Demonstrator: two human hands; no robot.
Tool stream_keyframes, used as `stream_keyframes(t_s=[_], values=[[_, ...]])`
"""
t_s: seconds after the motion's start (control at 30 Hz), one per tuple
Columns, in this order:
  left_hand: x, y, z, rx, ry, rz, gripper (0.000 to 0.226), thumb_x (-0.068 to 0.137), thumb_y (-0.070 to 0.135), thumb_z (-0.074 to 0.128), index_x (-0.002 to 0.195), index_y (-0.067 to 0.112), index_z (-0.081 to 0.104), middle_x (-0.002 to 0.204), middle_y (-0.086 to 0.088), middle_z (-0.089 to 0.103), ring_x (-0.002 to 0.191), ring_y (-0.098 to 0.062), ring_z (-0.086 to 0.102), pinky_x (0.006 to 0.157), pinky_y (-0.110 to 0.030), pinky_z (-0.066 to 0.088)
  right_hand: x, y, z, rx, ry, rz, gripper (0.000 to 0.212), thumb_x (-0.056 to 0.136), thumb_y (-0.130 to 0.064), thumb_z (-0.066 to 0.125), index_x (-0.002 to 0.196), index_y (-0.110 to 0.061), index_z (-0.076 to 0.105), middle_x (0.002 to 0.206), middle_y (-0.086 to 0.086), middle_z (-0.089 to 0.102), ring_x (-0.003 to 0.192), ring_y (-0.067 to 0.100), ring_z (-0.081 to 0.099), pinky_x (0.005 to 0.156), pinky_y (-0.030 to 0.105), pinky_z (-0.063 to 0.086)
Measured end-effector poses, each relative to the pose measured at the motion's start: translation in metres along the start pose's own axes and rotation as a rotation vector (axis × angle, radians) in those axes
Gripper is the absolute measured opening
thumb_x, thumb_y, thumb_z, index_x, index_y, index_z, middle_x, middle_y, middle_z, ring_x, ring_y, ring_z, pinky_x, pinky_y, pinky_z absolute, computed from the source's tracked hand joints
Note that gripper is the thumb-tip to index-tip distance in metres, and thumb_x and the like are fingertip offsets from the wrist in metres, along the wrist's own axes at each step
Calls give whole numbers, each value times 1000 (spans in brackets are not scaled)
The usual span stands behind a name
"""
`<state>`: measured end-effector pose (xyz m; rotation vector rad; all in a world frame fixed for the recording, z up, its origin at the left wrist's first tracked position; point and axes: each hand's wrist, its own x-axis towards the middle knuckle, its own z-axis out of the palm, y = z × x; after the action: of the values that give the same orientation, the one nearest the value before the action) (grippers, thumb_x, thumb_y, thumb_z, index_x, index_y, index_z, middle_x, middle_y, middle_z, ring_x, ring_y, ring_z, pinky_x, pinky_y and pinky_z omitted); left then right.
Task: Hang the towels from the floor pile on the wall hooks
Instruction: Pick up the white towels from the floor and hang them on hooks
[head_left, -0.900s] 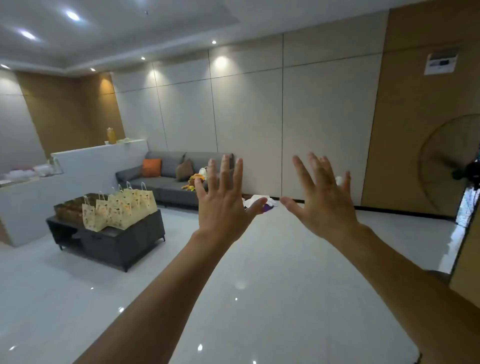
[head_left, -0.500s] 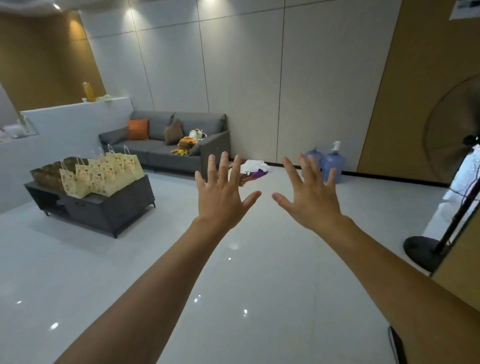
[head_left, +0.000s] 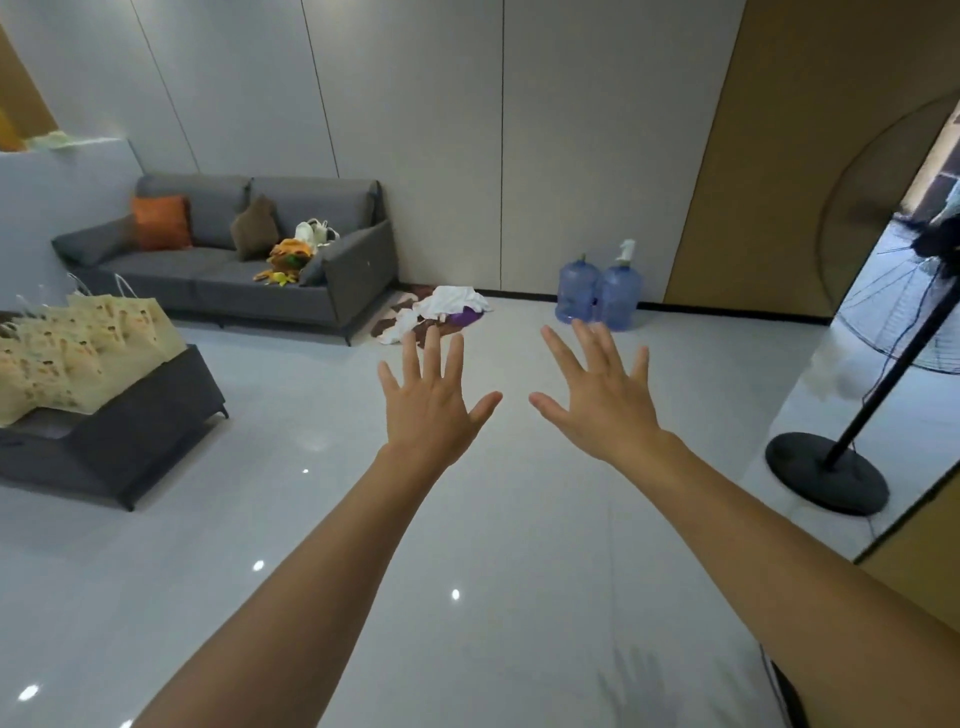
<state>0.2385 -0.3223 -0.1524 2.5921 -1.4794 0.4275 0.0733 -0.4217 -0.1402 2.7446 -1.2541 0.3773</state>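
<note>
Fingers (head_left: 432, 353) on my left hand (head_left: 431, 413) and right hand (head_left: 605, 410) stay spread, empty; my gaze has dropped, revealing the towel pile (head_left: 447, 309) at the floor's (head_left: 311, 519) far edge, still unreached.

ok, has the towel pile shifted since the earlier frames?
No. The towel pile still lies right beside the sofa arm; only the camera tilted down.

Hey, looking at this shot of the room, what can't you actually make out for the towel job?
All in the head view:
No wall hooks show; they lie outside the frame.
The towel pile is too far off and too tangled to count, and fingertips of the left hand cover its near edge.
The fan has its head cut off by the right edge.
The paper bags run off the left edge, their print blurred.
</note>
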Motion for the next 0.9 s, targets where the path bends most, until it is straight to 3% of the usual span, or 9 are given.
stream_keyframes(t_s=[0.63, 0.9], values=[[371, 76, 147, 61, -86, -42, 85, 86, 78, 22, 155, 29, 9, 164, -4, 1, 150, -31, -3, 117, -59, 11, 367, 154, 137, 34, -61, -41, 74, 94, -66, 25, 151, -36, -11, 162, 3, -9, 149, 27, -8, 113, 63, 4], [515, 83, 210, 42, -106, -69, 84, 87, 78, 21, 155, 29, 8, 164, -4, 1, 150, -30, -5, 116, -58, 9, 518, 187, 191, 19, -89, -71, 73, 95, -65, 25, 151, -36, -11, 162, 2, -10, 149, 26, -9, 113, 62, 3]])
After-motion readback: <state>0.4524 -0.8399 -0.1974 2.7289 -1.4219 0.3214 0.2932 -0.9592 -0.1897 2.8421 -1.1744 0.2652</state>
